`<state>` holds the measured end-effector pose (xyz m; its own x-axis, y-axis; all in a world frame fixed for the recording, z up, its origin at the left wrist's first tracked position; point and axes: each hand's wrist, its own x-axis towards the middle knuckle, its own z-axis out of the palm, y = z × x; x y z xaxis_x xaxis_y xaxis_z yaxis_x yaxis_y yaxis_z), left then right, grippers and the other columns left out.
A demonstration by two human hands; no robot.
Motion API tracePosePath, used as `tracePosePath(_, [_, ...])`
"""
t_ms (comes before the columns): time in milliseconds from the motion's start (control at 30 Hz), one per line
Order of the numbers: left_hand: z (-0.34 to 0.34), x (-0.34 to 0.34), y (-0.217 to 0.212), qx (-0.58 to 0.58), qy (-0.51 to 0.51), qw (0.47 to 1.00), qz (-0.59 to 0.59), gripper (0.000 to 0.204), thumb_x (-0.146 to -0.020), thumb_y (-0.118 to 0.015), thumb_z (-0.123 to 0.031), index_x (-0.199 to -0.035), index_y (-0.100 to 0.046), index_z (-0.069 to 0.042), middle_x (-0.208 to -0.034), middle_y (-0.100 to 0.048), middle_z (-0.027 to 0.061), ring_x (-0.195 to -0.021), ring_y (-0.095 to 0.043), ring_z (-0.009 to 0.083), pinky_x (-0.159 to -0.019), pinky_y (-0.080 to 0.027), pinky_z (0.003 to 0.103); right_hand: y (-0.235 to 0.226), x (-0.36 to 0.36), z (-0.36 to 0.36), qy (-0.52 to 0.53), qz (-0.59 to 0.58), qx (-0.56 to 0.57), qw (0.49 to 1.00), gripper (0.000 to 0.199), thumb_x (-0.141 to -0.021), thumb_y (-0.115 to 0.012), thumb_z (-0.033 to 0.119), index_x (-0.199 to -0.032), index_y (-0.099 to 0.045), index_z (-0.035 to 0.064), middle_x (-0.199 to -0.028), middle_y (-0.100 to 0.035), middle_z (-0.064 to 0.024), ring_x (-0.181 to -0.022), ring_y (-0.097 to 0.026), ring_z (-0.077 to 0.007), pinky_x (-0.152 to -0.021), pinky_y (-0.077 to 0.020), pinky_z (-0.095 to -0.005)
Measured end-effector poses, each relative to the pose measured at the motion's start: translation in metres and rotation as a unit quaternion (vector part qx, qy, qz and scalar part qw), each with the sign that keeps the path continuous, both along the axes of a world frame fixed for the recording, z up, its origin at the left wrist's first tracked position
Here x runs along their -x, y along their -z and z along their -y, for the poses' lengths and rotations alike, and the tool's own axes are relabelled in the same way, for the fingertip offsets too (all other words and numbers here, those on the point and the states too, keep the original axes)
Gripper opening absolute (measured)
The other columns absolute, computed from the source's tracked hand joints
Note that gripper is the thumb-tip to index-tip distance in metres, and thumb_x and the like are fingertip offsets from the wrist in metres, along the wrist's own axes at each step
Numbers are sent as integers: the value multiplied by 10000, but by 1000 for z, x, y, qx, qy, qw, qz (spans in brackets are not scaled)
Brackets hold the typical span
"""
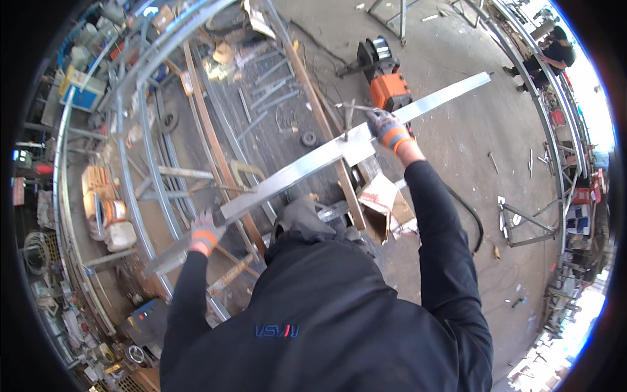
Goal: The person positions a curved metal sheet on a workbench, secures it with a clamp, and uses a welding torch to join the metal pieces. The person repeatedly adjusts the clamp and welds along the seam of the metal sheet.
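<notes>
A long silver square metal tube [287, 175] runs aslant across the work area, from the lower left to the upper right. My left hand [205, 232], in a grey and orange glove, is closed at the tube's left end, where a duller flat metal bar [171, 255] continues past it. Over the tube's right half, my gloved right hand [390, 132] has its fingers curled at a thin metal rod [354, 106] beside an upright clamp screw [349, 117]. Just beyond that hand stands an orange and black power saw [389, 88]. Its blade is not visible.
Long metal rails and a frame [147, 124] stand to the left. An open cardboard box [379, 202] lies below the tube. A triangular metal stand [529, 225] rests on the floor at right. Another person [558, 52] is at the far right. A dark cable [473, 215] curves along the floor.
</notes>
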<state>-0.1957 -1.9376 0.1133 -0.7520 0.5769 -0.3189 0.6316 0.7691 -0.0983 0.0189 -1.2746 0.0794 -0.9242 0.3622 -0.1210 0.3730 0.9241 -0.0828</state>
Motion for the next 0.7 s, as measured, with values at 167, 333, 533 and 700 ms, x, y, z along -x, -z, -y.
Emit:
tracePosePath(167, [-75, -124, -42, -87, -32, 990, 108, 673, -956, -808, -489, -1436, -712, -27, -1406, -750, 225, -1327, -695, 428, -1178, -499, 542, -15, -106, 32, 58, -245, 91, 964, 914, -891, -838, 171, -1714, -441, 174, -1592, -607, -188, -1468, -589, -423, -1212, -499, -511])
tracePosePath(333, [-238, -157, -18, -252, 118, 960, 30, 728, -927, -840, -479, -1513, -659, -87, -1505, -681, 212, -1417, -618, 412, -1205, -466, 536, 18, -241, 102, 138, -343, 241, 897, 804, -938, -834, 199, -1667, -505, 120, -1506, -684, -225, -1362, -665, -450, -1152, -547, -510])
tracePosePath(533, [-391, -111, 32, -103, 105, 989, 32, 925, -920, -866, -559, -1621, -541, -50, -1590, -631, 243, -1518, -568, 436, -1249, -455, 550, 113, -442, 195, 343, -266, 310, 846, 703, -931, -868, 244, -1563, -614, 71, -1280, -800, -214, -1185, -777, -387, -1039, -607, -484])
tracePosePath(700, [-401, -95, 59, -183, 106, 972, 97, 752, -889, -918, -471, -1444, -633, -52, -1374, -747, 258, -1275, -728, 463, -1091, -573, 540, 166, -620, 316, 492, -44, 370, 787, 733, -876, -896, 290, -1530, -655, 61, -1223, -822, -203, -1123, -801, -372, -1009, -633, -459])
